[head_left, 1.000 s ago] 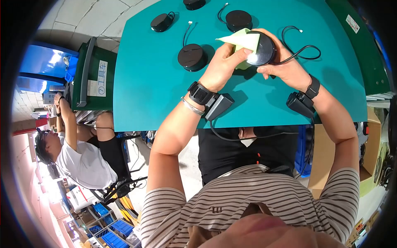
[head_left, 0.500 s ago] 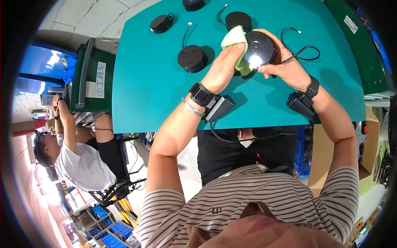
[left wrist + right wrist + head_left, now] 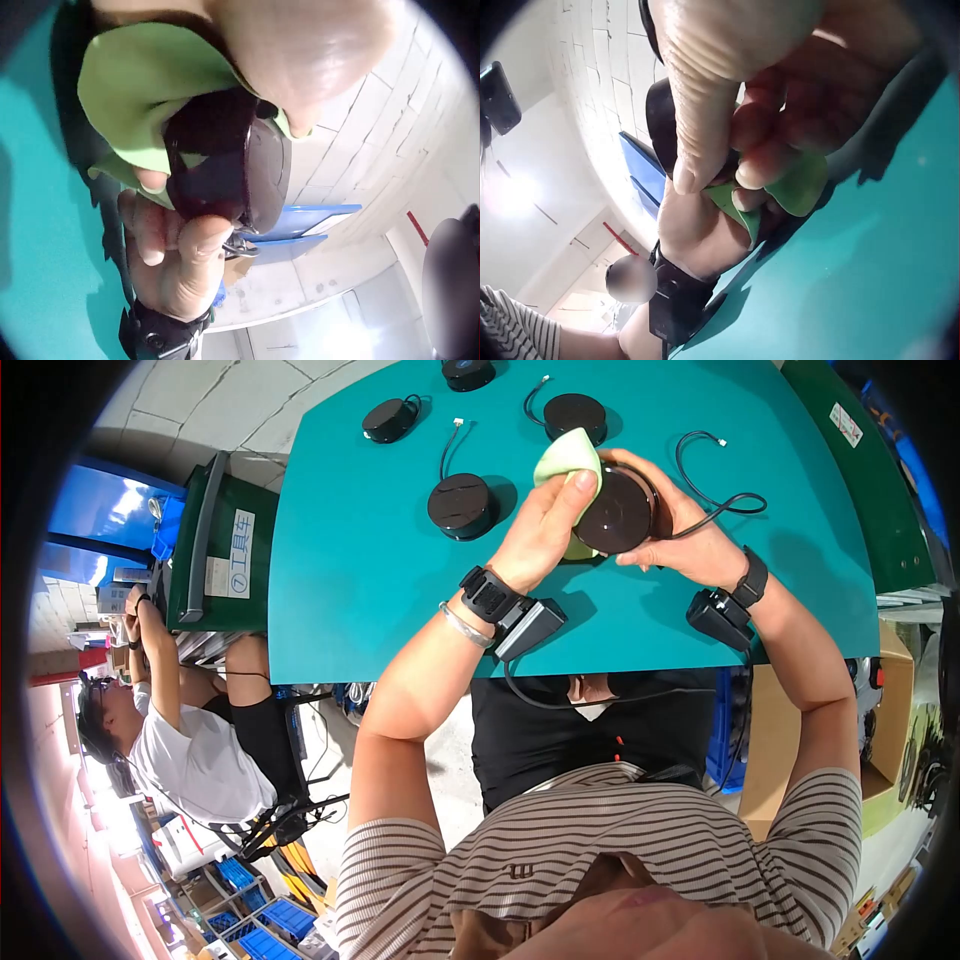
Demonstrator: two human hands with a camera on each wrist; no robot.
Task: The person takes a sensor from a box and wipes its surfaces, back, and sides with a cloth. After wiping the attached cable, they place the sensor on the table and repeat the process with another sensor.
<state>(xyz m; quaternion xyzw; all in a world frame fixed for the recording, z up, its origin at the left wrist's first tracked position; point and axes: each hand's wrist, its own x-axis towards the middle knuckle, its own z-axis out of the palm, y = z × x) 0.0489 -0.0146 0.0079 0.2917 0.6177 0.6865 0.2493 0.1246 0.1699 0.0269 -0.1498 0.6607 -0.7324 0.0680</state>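
Above the table, both hands are on a puck-shaped round black device (image 3: 615, 510) with a trailing black cable (image 3: 735, 502). My right hand (image 3: 700, 540) grips its right rim, thumb at the near edge. My left hand (image 3: 540, 530) pinches a light green cloth (image 3: 568, 455) against the device's left side, thumb on top. In the left wrist view the cloth (image 3: 142, 90) wraps part of the glossy side wall of the device (image 3: 206, 169). The right wrist view shows the cloth (image 3: 799, 187) below the right fingers; the right thumb covers much of the device.
Similar black devices stand on the green table (image 3: 400, 590): one (image 3: 460, 506) left of the hands, one (image 3: 575, 418) just beyond them, others (image 3: 390, 420) farther back. A green cabinet (image 3: 215, 540) and a seated person (image 3: 200, 750) are at left. An open cardboard box (image 3: 785, 750) sits at right.
The left hand has moved the cloth from the device's top face to its left side. The device has come slightly toward the body and tilted, and its bright reflection is gone.
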